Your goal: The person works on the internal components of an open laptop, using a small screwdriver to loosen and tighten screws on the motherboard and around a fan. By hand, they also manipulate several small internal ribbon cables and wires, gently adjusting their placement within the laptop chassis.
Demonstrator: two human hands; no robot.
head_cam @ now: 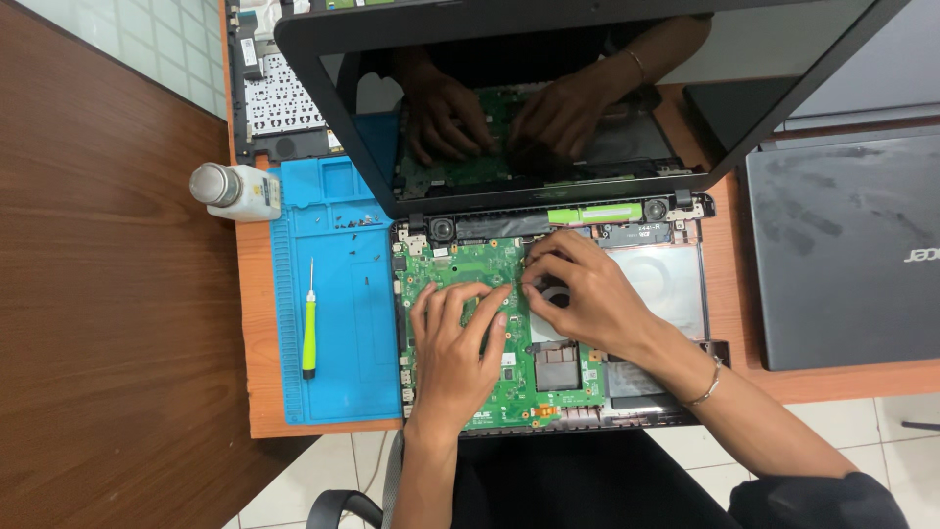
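We see the left hand resting flat, fingers spread, on the green motherboard in the opened laptop base; the right hand pinches near the fan, what it grips hidden. Risk: palm pressure flexing the board, or loose screws scattering off the blue mat.

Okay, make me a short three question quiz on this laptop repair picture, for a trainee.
1. True or false: both hands rest on the green motherboard.
2. Where does the screwdriver lie? A) blue mat B) closed laptop C) floor
3. What stands at the mat's upper left corner?

Key:
1. True: left hand and right hand are on it.
2. A
3. A small white bottle.
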